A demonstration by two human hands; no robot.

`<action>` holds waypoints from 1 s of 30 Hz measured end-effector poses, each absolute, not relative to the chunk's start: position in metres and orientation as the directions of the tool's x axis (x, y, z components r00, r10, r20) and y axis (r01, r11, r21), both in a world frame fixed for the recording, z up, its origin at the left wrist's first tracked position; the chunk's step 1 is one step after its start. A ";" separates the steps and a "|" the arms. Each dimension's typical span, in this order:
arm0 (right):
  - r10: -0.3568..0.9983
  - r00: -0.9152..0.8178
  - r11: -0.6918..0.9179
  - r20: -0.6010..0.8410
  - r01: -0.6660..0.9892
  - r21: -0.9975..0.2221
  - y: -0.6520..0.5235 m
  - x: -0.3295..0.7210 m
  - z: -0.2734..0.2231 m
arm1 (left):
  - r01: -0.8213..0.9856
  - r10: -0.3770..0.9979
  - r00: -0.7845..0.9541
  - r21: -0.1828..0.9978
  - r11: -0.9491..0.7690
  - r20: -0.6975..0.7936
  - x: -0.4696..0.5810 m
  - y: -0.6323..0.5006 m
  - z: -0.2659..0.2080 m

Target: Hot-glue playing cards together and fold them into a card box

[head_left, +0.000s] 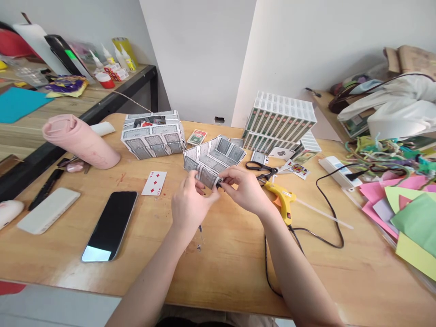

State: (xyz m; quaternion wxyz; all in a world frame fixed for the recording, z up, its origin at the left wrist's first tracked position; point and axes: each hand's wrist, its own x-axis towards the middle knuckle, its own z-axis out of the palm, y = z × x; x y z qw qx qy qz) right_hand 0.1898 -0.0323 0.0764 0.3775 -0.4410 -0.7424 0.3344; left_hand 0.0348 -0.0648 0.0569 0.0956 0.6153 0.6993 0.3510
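Between my hands is an open box shape made of grey-backed playing cards [213, 154], raised at an angle over the wooden table. My left hand [192, 200] is closed on its near left edge. With thumb and forefinger together, my right hand [243, 188] pinches the near right corner, where a small dark bit shows at the fingertips. A larger box built of the same cards [153, 136] stands behind on the left, some cards inside it. A yellow glue gun [284, 200] lies right of my right hand, beside black-handled scissors [260, 170]. One diamond playing card [154, 183] lies face up.
Stacked card packs [279, 120] stand at the back right. A phone [111, 225], a white power bank [49, 211] and a pink tumbler [81, 141] occupy the left. On the right are a power strip [340, 171], a black cable [320, 235] and coloured paper [415, 218].
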 end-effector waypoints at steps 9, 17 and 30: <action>0.929 -0.248 0.364 0.275 0.479 -0.799 -0.035 0.181 0.078 | 0.803 0.916 -0.223 0.595 -0.021 0.334 0.035 -0.067 0.058; 0.946 -0.203 0.321 0.252 0.500 -0.804 -0.034 0.179 0.077 | 0.782 0.886 -0.258 0.622 -0.043 0.385 0.036 -0.070 0.051; 0.938 -0.235 0.340 0.253 0.501 -0.796 -0.033 0.183 0.075 | 0.649 0.903 -0.288 0.758 -0.062 0.320 0.034 -0.069 0.050</action>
